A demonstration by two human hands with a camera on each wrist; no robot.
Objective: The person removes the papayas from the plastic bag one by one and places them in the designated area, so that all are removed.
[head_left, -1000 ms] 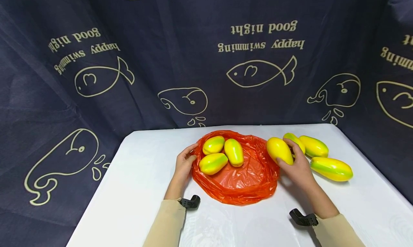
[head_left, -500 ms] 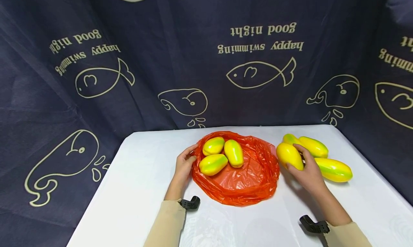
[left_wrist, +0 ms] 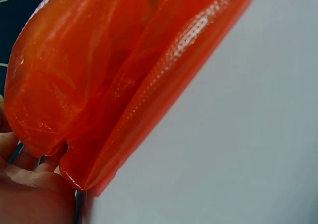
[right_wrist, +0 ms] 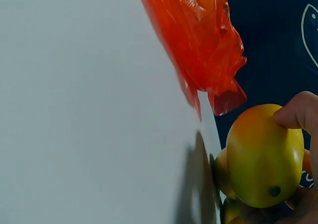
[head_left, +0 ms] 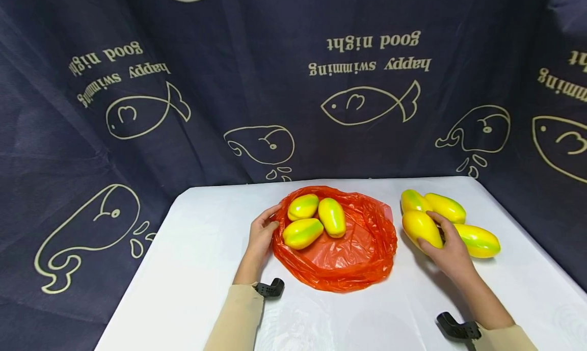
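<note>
Nearest, beige sleeves (head_left: 234, 320) come in over the near part of the worktop (head_left: 192, 269), a black wrist camera (head_left: 270, 288) at each cuff. The left forearm reaches almost straight towards the far edge; the right one slants inward from the right side. The left hand (head_left: 262, 233) grips the left rim of a red plastic bag (head_left: 344, 257), which lies spread about midway between the left and right edges. The right hand (head_left: 448, 249) is curved round a yellow fruit (head_left: 419, 228), thumb on the near side and fingers over the far side, holding it above the worktop (the right wrist view shows a shadow beside it) between bag and right edge. Inside the bag, towards its left, rest three green-streaked fruits (head_left: 303, 234). Beyond the held one, three loose fruits (head_left: 446, 207) lie towards the far right corner, one nearer the right edge. Behind the far edge hangs a dark blue cloth (head_left: 257, 86) printed with fish and whales.
</note>
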